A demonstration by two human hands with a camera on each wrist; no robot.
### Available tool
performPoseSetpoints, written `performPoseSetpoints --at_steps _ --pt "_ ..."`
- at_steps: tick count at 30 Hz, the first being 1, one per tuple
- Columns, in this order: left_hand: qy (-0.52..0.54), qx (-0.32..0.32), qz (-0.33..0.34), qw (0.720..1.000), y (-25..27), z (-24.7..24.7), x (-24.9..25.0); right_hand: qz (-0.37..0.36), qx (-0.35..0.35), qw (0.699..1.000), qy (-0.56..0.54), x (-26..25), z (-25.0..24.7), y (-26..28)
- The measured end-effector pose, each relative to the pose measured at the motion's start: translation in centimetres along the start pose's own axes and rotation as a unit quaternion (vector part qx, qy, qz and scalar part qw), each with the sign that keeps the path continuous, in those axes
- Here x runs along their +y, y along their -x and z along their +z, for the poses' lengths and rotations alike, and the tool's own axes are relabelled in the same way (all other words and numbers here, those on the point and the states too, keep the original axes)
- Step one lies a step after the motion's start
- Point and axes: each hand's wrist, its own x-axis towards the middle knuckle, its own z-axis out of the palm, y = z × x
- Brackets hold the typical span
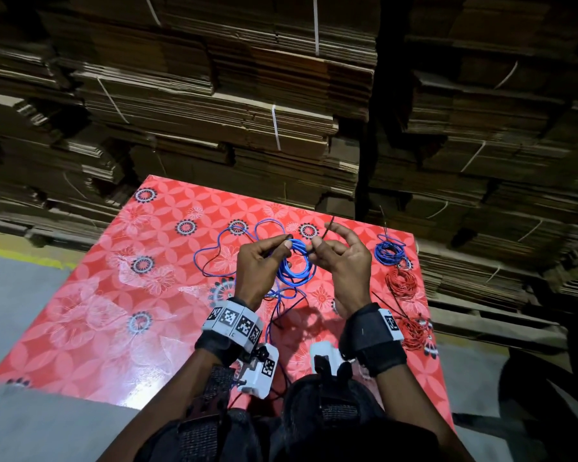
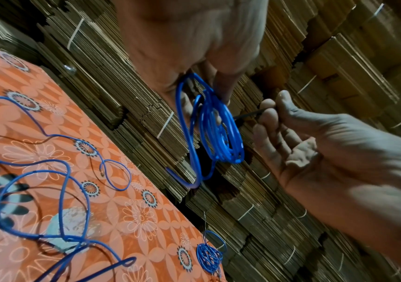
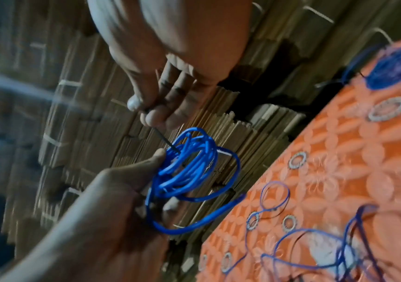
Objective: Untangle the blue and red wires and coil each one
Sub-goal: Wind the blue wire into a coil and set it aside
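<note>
My left hand (image 1: 286, 242) holds a blue wire coil (image 1: 296, 263) up above the red floral table (image 1: 114, 295). The coil (image 2: 218, 133) hangs from its fingers, and the wire's loose tail (image 1: 221, 248) trails in loops on the cloth. My right hand (image 1: 314, 244) pinches a thin black tie (image 1: 328, 228) between thumb and forefinger, right beside the coil. In the right wrist view the tie (image 3: 164, 140) runs from that pinch into the coil (image 3: 189, 171). No red wire is in either hand.
Tied coils lie along the table's right edge: a blue one (image 1: 389, 251) and two red ones (image 1: 401, 282) (image 1: 414, 331). Stacks of flat cardboard (image 1: 247, 111) rise behind the table. Grey floor (image 1: 30, 295) lies to the left.
</note>
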Motion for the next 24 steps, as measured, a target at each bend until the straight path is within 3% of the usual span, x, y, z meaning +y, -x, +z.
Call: performPoseSetpoints --at_steps 3,7,9,13,20,24 --pt "0.001 -0.023 0.004 1.0 0.2 0.1 0.2 0.005 0.022 1.0 0.011 0.3 0.0 -0.3" --pt "-0.001 -0.061 0.017 0.998 0.4 0.0 0.9 -0.065 0.037 0.992 0.106 0.7 0.1 -0.5" --pt "0.013 -0.069 0.025 0.997 0.6 0.2 1.3 -0.051 0.025 0.993 0.107 0.8 0.2 -0.5" --pt "0.041 -0.063 0.015 0.997 0.7 0.4 1.3 -0.024 -0.001 0.996 0.088 1.0 0.4 -0.1" --pt "-0.009 -0.047 0.049 0.998 0.5 1.1 1.2 -0.057 0.05 0.993 0.092 1.4 0.3 -0.2" --pt "0.052 -0.05 0.02 0.997 0.7 1.3 2.1 -0.045 0.041 0.994 0.085 1.3 0.2 -0.4"
